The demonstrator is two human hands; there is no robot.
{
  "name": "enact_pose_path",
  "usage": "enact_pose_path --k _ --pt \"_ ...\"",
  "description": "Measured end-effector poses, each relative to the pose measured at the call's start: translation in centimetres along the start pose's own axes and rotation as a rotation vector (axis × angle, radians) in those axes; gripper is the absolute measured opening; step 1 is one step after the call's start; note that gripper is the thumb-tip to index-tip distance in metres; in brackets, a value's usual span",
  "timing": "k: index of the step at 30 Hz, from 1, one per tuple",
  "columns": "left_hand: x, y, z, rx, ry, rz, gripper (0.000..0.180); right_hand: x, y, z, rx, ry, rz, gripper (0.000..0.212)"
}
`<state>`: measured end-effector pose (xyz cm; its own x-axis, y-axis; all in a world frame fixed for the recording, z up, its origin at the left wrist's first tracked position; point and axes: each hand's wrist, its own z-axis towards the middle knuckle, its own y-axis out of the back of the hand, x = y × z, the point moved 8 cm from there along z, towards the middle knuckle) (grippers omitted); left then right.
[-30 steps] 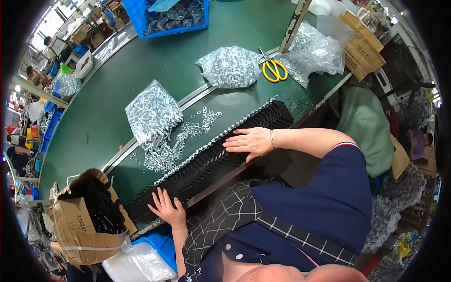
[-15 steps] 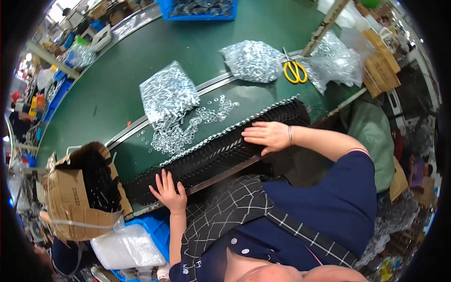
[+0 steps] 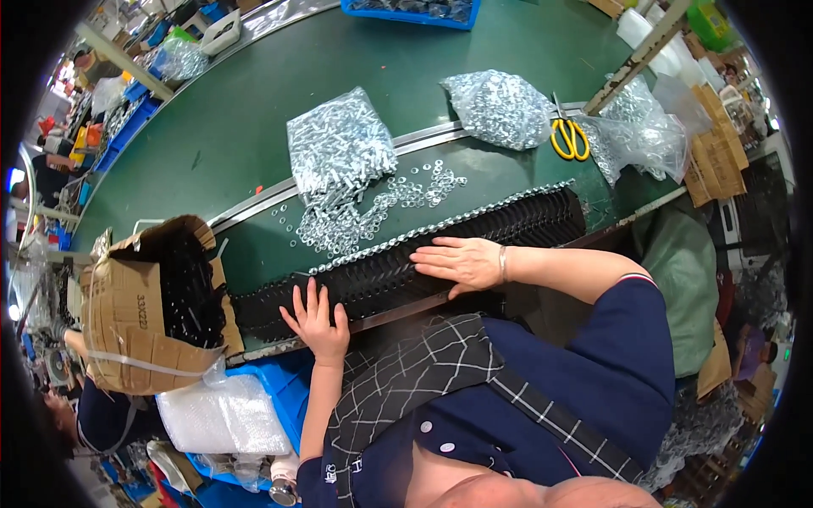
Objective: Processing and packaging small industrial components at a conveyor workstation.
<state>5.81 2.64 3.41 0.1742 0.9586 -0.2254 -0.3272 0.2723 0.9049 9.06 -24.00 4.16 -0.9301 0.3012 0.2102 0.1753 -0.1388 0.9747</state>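
A long row of thin black parts (image 3: 381, 288), packed side by side, lies along the near edge of the green bench. Shiny metal fasteners (image 3: 440, 224) line its far side from my left fingertips to the right end; the leftmost stretch shows only black. My left hand (image 3: 318, 326) rests open at the near left of the row, fingers spread. My right hand (image 3: 461, 262) lies flat and open across the row's middle, palm down. Beyond the row, a clear bag of metal bolts (image 3: 339, 140) spills onto the bench, with loose metal nuts (image 3: 339, 229) around its mouth.
An open cardboard box (image 3: 127, 313) of black parts stands at the left. Farther back are another bag of metal pieces (image 3: 500, 110), yellow-handled scissors (image 3: 570, 140) and a blue bin (image 3: 415, 15). A metal post (image 3: 639, 55) rises at the right. Bubble wrap (image 3: 224, 415) lies lower left.
The view has shifted, so the bench sits farther right in it. My right hand has slid left along the black row; my left hand stays at nearly the same spot on it.
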Motion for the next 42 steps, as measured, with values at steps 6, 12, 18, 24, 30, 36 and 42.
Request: enact_pose_path --k 6,12,18,24,30,36,42 --pt "-0.2 0.0 0.3 -0.05 0.0 -0.051 0.035 1.7 0.2 2.8 0.072 0.035 0.013 0.092" --pt "0.1 0.8 0.1 -0.092 0.035 -0.038 0.035 6.3 -0.3 11.6 -0.035 0.182 0.093 0.093" --pt "0.0 1.0 0.0 -0.092 0.019 -0.057 0.032 5.2 -2.2 11.4 0.046 0.161 -0.019 0.091" --pt "0.1 1.0 0.1 -0.106 0.042 -0.075 0.031 5.6 -1.6 11.9 0.065 0.16 0.017 0.092" --pt "2.6 2.1 0.1 -0.075 0.112 0.039 0.041 6.5 -2.3 15.7 -0.018 0.131 0.036 0.089" --pt "3.8 0.6 -0.8 0.103 0.075 0.005 0.058 6.2 -3.2 16.3 0.012 0.129 -0.009 0.089" --pt "3.0 -0.2 -0.9 0.145 0.028 0.158 0.067 6.1 -2.9 16.0 0.011 0.123 0.005 0.088"
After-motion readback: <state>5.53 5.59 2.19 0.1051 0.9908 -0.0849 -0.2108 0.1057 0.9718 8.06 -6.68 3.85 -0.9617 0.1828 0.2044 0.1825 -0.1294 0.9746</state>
